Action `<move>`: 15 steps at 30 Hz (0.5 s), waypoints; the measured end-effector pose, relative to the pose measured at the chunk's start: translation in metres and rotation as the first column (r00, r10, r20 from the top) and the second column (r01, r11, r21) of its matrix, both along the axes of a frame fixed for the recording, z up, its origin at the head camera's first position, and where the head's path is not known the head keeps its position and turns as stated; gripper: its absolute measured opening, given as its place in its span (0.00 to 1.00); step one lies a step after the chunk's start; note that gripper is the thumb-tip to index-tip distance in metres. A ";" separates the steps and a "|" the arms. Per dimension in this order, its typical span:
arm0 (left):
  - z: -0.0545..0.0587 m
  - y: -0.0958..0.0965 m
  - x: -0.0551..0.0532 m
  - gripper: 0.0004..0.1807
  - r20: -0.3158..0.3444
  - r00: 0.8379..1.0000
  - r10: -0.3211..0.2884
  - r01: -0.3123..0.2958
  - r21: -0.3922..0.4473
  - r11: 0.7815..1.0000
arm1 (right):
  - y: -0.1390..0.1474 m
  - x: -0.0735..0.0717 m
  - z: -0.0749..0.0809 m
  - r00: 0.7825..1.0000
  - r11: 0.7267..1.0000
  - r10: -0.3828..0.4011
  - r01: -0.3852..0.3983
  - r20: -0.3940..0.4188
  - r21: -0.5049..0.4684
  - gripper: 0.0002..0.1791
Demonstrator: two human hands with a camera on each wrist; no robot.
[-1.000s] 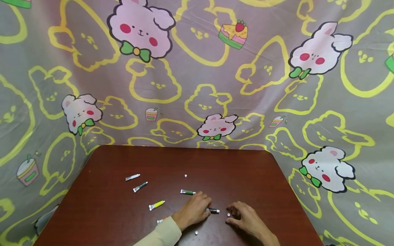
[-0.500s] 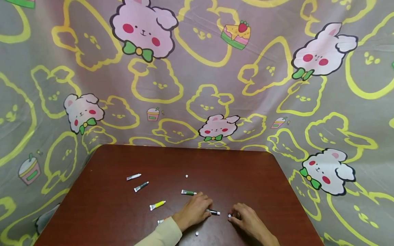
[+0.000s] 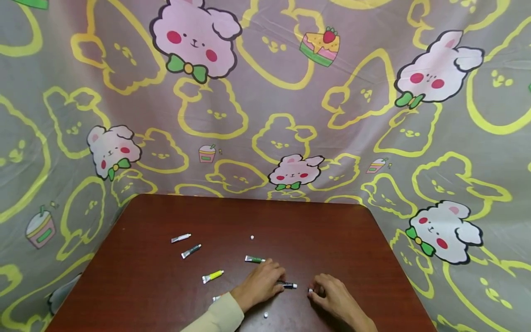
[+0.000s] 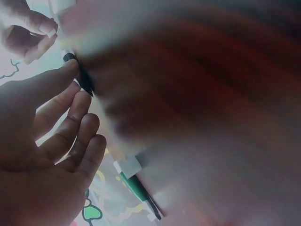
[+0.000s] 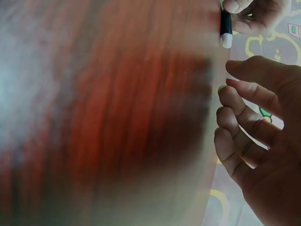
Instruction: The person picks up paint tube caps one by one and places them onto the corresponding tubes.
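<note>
My left hand (image 3: 260, 285) pinches a black paint tube (image 3: 289, 286) between thumb and fingers near the table's front. The tube's white end points right, toward my right hand (image 3: 335, 295). In the left wrist view the black tube (image 4: 84, 80) lies between my thumb and index finger. My right thumb and fingertips close round a small white cap (image 3: 310, 290), a short gap from the tube's end. The right wrist view shows the tube's white tip (image 5: 226, 41) above my right hand (image 5: 263, 122); the cap is hard to make out there.
A green tube (image 3: 255, 259) lies just beyond my left hand. Farther left are a yellow tube (image 3: 213, 276), a dark tube (image 3: 191, 251) and a white tube (image 3: 180, 238). Another tube's silver end (image 3: 216, 299) shows beside my sleeve. Loose caps (image 3: 252, 237) lie behind and in front.
My right thumb and fingers have come together on the white cap. My left hand stays in place on the black tube, whose white end has shifted slightly.
</note>
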State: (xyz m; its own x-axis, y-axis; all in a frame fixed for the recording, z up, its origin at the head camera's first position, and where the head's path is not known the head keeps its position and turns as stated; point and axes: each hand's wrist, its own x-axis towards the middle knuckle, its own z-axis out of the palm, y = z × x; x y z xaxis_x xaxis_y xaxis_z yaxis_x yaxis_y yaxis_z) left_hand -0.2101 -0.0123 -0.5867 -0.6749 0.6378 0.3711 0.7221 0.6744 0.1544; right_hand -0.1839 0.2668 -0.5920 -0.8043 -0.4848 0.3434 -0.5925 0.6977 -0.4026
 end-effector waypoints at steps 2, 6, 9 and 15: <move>0.000 -0.001 0.000 0.12 0.020 1.000 0.005 -0.005 0.005 1.000 | -0.001 0.000 0.002 0.999 1.000 -0.016 0.016 0.036 0.005 0.11; 0.004 -0.005 0.000 0.10 0.040 0.999 0.003 -0.004 0.034 0.999 | -0.004 -0.001 0.004 0.999 0.999 -0.037 0.037 0.026 0.003 0.12; 0.009 -0.009 0.000 0.09 0.052 0.999 0.006 -0.008 0.046 0.999 | -0.006 0.000 0.003 0.999 0.999 -0.040 0.040 -0.035 -0.010 0.15; 0.012 -0.019 0.004 0.09 0.051 0.998 0.022 -0.024 0.040 0.999 | -0.011 -0.001 0.003 0.995 0.998 -0.039 0.035 -0.090 -0.048 0.15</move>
State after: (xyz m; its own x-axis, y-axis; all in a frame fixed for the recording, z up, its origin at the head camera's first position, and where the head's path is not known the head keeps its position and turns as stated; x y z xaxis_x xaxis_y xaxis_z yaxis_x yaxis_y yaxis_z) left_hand -0.2063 -0.0315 -0.5745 -0.7078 0.6071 0.3611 0.6971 0.6830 0.2182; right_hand -0.1845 0.2556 -0.5894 -0.7859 -0.4374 0.4370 -0.6022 0.7017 -0.3807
